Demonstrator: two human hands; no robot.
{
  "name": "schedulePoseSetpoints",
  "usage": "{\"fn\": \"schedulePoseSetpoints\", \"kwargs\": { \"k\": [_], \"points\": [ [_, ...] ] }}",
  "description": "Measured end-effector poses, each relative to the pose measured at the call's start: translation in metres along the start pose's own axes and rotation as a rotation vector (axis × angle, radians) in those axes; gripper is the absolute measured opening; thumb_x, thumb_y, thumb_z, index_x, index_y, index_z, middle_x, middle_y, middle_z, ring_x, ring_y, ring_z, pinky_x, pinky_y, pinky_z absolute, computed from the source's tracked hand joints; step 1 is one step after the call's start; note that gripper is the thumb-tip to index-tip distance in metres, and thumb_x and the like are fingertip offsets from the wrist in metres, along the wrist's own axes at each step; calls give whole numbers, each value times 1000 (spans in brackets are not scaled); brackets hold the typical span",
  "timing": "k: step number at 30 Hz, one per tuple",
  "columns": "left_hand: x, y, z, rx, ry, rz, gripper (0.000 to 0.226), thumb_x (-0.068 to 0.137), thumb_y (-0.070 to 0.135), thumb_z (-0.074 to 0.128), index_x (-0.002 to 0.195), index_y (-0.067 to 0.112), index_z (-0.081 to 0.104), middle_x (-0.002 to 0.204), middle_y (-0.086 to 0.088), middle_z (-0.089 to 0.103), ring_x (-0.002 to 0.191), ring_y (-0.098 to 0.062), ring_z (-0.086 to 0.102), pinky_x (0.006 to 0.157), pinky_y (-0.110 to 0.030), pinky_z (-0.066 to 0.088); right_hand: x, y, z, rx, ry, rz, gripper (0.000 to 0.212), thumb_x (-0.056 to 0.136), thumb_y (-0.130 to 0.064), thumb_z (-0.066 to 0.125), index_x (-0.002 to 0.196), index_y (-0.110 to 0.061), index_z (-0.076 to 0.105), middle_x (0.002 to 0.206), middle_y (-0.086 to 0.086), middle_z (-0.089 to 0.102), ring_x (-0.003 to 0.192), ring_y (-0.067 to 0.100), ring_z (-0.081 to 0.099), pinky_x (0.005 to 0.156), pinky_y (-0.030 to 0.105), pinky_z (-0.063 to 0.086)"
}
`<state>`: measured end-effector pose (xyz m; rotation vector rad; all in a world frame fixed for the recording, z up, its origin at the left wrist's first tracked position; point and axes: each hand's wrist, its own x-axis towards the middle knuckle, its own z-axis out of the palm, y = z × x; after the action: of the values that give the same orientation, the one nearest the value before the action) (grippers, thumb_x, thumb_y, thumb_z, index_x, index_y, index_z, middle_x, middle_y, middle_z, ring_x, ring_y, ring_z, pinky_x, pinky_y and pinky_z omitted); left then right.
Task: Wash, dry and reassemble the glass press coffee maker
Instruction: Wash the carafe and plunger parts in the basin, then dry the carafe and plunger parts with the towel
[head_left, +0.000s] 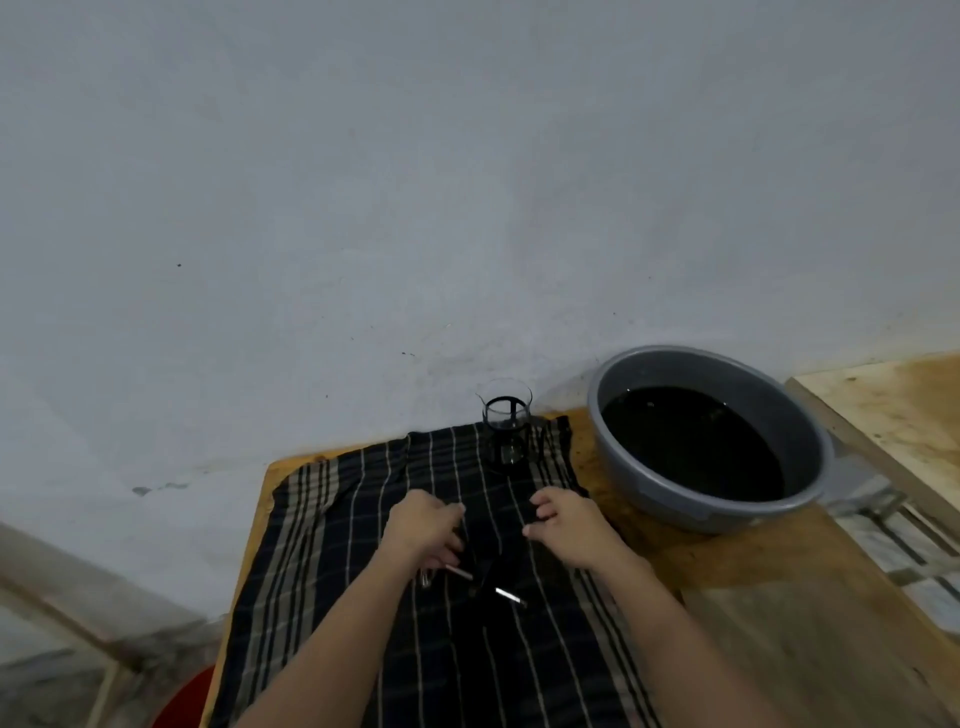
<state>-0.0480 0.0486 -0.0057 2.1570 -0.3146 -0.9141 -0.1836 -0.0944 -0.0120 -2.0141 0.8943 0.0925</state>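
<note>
The glass press beaker (506, 431) in its black frame stands upright at the far edge of a dark striped cloth (337, 545). The plunger (506, 594) lies on the cloth between my hands, its shiny rod passing through a black lid. My left hand (423, 530) curls over the plunger's left end, with the thumb on the rod and a bit of metal showing beneath the hand. Just right of the lid, my right hand (563, 519) hovers with its fingers spread and holds nothing.
A grey basin (810, 457) full of dark water sits on the wooden table (753, 597) at the right, close to the cloth. A grey wall rises right behind the table. A red object (184, 699) shows below the table's left edge.
</note>
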Motion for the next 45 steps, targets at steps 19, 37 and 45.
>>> {"fn": "schedulePoseSetpoints", "kwargs": {
  "k": [19,37,45],
  "points": [
    [94,72,53,-317,7,267,45,79,7,70,118,25,58,111,2,70,105,-17,65,94,-28,50,101,-9,-33,83,156,-158,5,97,-13,53,97,-17,54,95,2,61,86,16,56,72,25,43],
    [-76,57,143,-289,-288,39,50,75,49,74,87,1,72,81,-13,71,78,-22,67,73,-33,52,-110,73,-20,134,441,-51,7,95,-15,56,96,-22,55,73,-16,51,67,-1,51,62,13,43],
    [-88,43,166,-67,-129,131,34,74,38,79,60,12,61,62,-5,62,65,-17,61,62,-30,46,-126,99,-14,135,265,-50,24,97,-8,46,117,-11,58,98,-5,53,89,8,51,74,18,42]
  ]
}}
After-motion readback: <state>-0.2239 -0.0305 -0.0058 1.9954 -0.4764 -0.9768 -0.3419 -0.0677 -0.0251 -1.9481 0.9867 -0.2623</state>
